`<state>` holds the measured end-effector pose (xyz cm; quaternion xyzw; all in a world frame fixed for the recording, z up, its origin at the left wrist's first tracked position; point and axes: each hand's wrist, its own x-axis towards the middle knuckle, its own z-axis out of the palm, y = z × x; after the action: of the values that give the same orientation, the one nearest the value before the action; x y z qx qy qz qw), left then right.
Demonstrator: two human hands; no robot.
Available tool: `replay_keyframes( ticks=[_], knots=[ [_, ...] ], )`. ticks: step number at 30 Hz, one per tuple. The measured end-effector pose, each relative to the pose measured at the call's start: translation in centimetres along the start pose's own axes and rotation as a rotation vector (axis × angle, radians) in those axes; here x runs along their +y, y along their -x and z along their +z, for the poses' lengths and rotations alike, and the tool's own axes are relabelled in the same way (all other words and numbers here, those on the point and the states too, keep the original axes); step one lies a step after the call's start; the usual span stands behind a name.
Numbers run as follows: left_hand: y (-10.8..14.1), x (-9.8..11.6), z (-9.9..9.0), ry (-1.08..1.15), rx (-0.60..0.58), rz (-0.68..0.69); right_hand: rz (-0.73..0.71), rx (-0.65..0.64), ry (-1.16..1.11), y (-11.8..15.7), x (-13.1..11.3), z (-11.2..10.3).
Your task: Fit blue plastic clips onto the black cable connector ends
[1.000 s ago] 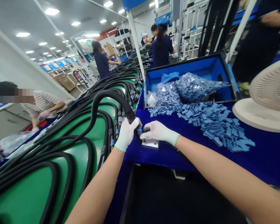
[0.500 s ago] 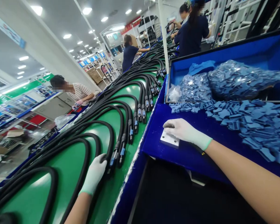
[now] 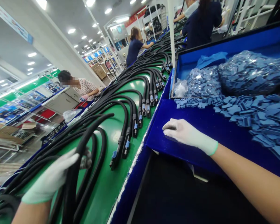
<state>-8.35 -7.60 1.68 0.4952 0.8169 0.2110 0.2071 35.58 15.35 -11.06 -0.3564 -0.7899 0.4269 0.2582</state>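
A thick black hose (image 3: 85, 137) rises off the green surface, with my left hand (image 3: 58, 172) wrapped round it; the glove is blurred. Over the dark blue worktop my right hand (image 3: 185, 132) has its fingers curled together, and what they hold, if anything, is hidden. Several black hoses lie looped across the green surface (image 3: 112, 126), some with metal ends and small blue pieces such as this one (image 3: 127, 144). Right of my right hand is a heap of loose blue pieces (image 3: 259, 115).
A blue bin (image 3: 259, 40) holds clear bags of blue pieces (image 3: 252, 73). A white post (image 3: 172, 34) stands at its left corner. A ragged white edge (image 3: 136, 158) divides the hoses from the worktop (image 3: 200, 119). Several people stand farther back, one in a striped shirt (image 3: 85, 87).
My left hand has moved left and closer, lifting and bending a hose. The metal block by my right hand no longer shows. The view has shifted slightly.
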Motion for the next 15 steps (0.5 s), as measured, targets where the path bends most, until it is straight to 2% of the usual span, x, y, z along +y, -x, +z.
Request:
replay_keyframes(
  ticks=[3, 5, 8, 11, 15],
  knots=[
    [-1.7, 5.7, -1.7, 0.519, -0.112, 0.128, -0.100, -0.177, -0.206, 1.5, -2.6, 3.1],
    [-3.1, 9.5, -2.1, 0.691, -0.126, 0.228, -0.138, -0.275, -0.324, 2.3, -4.1, 5.4],
    [-6.1, 14.7, -2.3, 0.784, -0.134, 0.358, -0.159, -0.334, -0.398, 2.5, -5.5, 8.3],
    [-10.4, 18.7, -2.2, 0.850, -0.163, 0.455, -0.152, -0.322, -0.435, 1.5, -6.1, 10.5],
    [-16.4, 22.4, -2.7, 0.895, -0.004, 0.457, -0.111, -0.282, -0.541, -1.4, -5.8, 12.9]
  ],
)
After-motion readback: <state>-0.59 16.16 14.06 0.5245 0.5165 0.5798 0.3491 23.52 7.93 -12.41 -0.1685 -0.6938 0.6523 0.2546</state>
